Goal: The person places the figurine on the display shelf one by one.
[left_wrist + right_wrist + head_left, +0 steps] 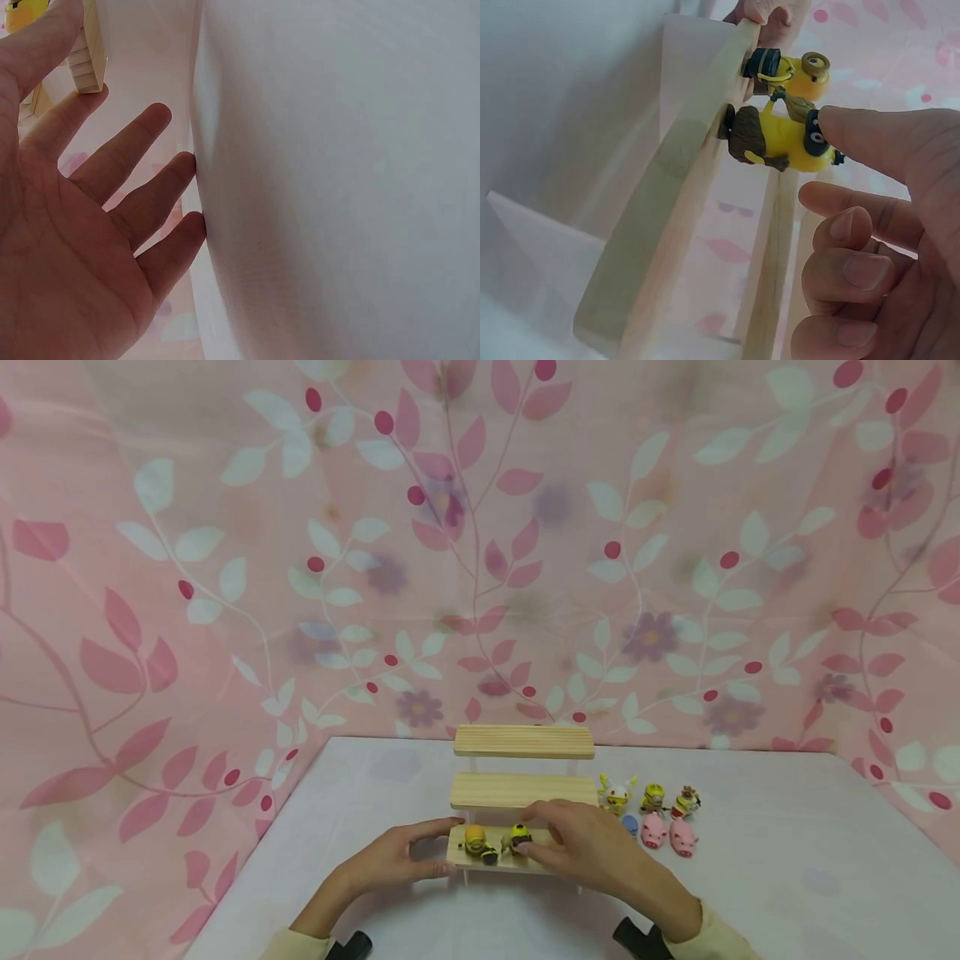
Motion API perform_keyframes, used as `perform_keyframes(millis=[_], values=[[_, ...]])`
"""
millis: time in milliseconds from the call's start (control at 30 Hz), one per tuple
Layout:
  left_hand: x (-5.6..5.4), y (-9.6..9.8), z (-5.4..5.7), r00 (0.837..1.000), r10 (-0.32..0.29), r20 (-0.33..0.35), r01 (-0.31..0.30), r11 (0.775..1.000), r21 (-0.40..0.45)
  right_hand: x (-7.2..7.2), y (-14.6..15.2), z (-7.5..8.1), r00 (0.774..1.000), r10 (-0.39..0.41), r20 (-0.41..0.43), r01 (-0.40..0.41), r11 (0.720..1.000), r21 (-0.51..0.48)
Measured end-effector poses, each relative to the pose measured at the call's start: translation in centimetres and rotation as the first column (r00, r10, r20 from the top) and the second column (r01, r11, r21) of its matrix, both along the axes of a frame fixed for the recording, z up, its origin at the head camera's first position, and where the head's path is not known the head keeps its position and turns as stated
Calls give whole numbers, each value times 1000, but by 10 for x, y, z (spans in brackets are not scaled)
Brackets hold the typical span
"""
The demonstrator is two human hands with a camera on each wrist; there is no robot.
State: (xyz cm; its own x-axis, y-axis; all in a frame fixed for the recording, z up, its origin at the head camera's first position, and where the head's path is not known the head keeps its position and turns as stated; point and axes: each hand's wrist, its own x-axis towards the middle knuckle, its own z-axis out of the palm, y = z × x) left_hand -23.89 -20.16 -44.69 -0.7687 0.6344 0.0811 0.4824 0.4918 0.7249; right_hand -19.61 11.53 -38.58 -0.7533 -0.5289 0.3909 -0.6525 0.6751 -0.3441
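A three-tier wooden display stand [523, 741] rises in steps at mid-table. On its lowest shelf stand two yellow Minion figurines: one with brown goggles [793, 71] at the left, and a caveman-like one [761, 139] with dark eyewear, brown garment and club. My left hand [390, 860] grips the shelf's left end between thumb and index finger, its other fingers spread. My right hand [600, 847] is at the caveman figurine. In the right wrist view its thumb lies against or just before the figurine's face, while the index finger appears apart from it.
Right of the stand are a white-and-yellow figurine [617, 795], a yellow one [653, 797], a striped one [686, 802], two pink pigs [653, 832] and a partly hidden blue item [630, 824]. White cloth covers the table [795, 860]; a floral curtain [480, 543] hangs behind.
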Motion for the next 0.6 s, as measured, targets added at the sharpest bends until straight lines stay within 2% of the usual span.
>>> perform_keyframes(millis=[133, 367, 600], values=[[0, -1, 0, 1000, 7, 3, -7, 1000, -3, 2, 4, 0, 1000, 9, -18, -9, 1000, -25], [-1, -2, -1, 1000, 7, 3, -7, 1000, 3, 8, 16, -1, 997, -61, 37, 61, 998, 6], [-2, -1, -3, 1000, 3, -7, -3, 1000, -5, 16, 35, -8, 995, -71, -72, 70, 997, -16]])
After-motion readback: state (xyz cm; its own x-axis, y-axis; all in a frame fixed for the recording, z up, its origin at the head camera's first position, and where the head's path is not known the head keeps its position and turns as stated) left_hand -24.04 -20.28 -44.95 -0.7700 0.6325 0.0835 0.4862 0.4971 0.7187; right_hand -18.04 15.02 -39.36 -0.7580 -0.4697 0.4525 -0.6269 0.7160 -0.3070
